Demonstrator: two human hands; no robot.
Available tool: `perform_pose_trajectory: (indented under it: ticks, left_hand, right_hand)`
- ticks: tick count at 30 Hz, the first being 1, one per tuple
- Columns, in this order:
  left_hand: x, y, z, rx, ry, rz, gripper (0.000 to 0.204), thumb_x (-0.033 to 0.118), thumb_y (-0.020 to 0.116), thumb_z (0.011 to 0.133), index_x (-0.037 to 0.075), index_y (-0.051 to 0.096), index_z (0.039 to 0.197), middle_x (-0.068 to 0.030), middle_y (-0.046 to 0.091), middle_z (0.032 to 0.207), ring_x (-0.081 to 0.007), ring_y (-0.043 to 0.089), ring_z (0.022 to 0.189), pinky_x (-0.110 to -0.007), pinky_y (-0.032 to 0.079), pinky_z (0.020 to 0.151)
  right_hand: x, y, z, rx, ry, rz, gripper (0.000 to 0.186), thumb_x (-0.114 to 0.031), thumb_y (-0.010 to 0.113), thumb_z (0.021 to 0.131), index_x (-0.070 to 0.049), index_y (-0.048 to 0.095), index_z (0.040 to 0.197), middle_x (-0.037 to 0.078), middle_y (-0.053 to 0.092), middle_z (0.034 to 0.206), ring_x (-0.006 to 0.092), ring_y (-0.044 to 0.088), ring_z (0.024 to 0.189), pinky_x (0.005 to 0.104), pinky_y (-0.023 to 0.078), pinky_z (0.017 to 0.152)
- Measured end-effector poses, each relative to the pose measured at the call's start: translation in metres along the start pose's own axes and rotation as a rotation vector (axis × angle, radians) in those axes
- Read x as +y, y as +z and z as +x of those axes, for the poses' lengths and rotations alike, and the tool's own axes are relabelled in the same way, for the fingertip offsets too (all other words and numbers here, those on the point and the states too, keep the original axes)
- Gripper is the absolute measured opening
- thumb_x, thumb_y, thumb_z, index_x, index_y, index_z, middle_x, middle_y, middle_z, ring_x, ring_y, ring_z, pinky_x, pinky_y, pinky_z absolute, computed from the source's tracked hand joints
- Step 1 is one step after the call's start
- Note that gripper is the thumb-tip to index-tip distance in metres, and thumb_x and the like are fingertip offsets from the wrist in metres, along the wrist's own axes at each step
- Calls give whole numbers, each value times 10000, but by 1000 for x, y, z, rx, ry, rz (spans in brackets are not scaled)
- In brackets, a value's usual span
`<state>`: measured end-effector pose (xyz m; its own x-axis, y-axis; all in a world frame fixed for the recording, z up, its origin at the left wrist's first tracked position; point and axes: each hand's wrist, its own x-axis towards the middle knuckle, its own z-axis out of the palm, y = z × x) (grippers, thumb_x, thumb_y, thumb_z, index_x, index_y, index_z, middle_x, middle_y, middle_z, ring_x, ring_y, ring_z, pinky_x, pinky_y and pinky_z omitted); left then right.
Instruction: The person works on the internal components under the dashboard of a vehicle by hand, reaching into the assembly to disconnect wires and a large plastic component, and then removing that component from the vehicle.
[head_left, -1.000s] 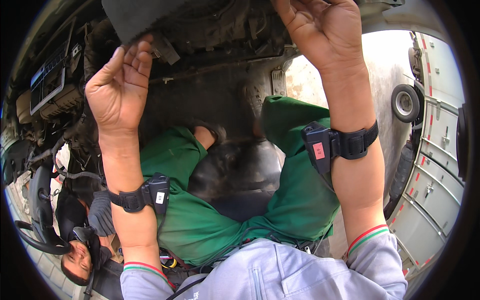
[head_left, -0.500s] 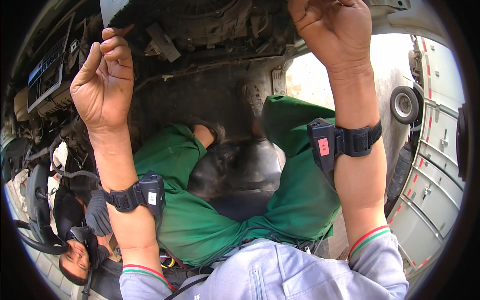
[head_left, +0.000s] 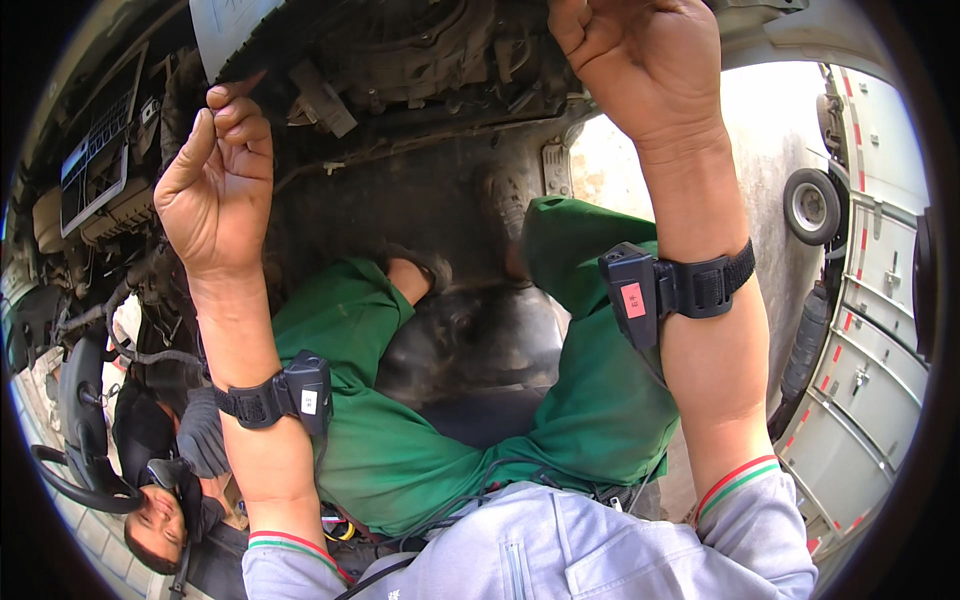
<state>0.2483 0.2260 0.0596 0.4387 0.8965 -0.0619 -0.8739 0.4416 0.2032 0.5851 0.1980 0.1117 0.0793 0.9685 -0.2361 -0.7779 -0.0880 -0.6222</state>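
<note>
My left hand [head_left: 218,195] is raised at the upper left, palm toward me. Its fingers are curled at the lower corner of a pale blue-grey panel [head_left: 228,30] with a dark jagged edge, and one finger reaches along that edge. Only part of the panel shows; the rest is past the top of the picture. At the upper right my right hand [head_left: 650,75] is lifted, its fingers bent and mostly cut off by the top edge, so what they hold is hidden. Dark, dusty mechanical parts [head_left: 400,50] of a vehicle's opened dash area lie between and behind the hands.
A flat screen device [head_left: 100,150] rests among housings and hoses at the left. Below it are a steering wheel [head_left: 85,485] and another person [head_left: 160,450]. A dark floor hump [head_left: 475,340] lies between my knees. Outside at the right stands a white truck body [head_left: 880,300] with a wheel [head_left: 811,207].
The panel and my left hand have come down together, nearer to me, so more of the panel shows. My right hand has shifted left and slightly up.
</note>
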Motion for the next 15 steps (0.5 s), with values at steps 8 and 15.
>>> perform_pose_trajectory:
  ticks: [8, 15]
  left_hand:
    - [2, -1, 0, 37, 23, 33, 194, -35, 528, 987, -122, 506, 1159, -143, 527, 1092, -203, 475, 932, -310, 432, 820]
    - [-6, 0, 1, 182, 15, 234, 162, 131, 561, 1019, -5, 612, 1093, -87, 633, 920, -208, 541, 828, -316, 447, 759]
  right_hand:
    - [0, -2, 1, -31, 47, 29, 279, -157, 506, 1002, 64, 629, 1120, 138, 700, 1042, 189, 680, 853, 264, 583, 719]
    - [10, 2, -5, 1, -60, -89, 334, -220, 554, 971, 80, 634, 1092, 163, 692, 1009, 251, 705, 901, 334, 597, 761]
